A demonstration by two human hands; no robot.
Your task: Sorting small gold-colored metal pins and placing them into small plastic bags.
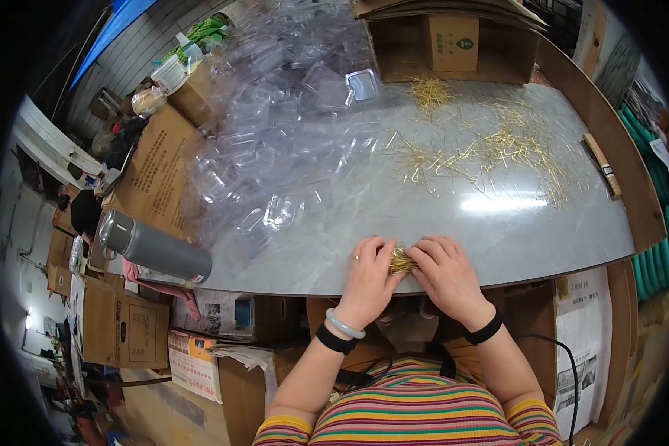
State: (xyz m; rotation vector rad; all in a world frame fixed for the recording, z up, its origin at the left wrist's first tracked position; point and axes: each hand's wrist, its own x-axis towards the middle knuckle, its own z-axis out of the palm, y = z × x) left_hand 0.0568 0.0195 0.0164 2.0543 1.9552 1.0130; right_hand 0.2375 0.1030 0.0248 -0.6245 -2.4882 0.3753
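Note:
Close to the front edge of the grey table (327, 260), a small bundle of gold wire hooks (401, 262) sits between my two hands. My left hand (370, 273) closes on the bundle from the left, thumb and fingers against it. From the other side my right hand (446, 273) grips it with bent fingers. Parts of the bundle are covered by my fingertips. Farther back on the right, loose gold wire hooks (516, 141) lie scattered, with a denser heap (430, 95) by the open cardboard box.
Clear plastic boxes (275, 126) pile high over the table's left and back. A grey bottle (156, 245) lies at the front left. The cardboard box (398, 48) stands at the back. A cardboard strip (639, 197) borders the right side, with a wooden-handled tool (602, 165) beside it.

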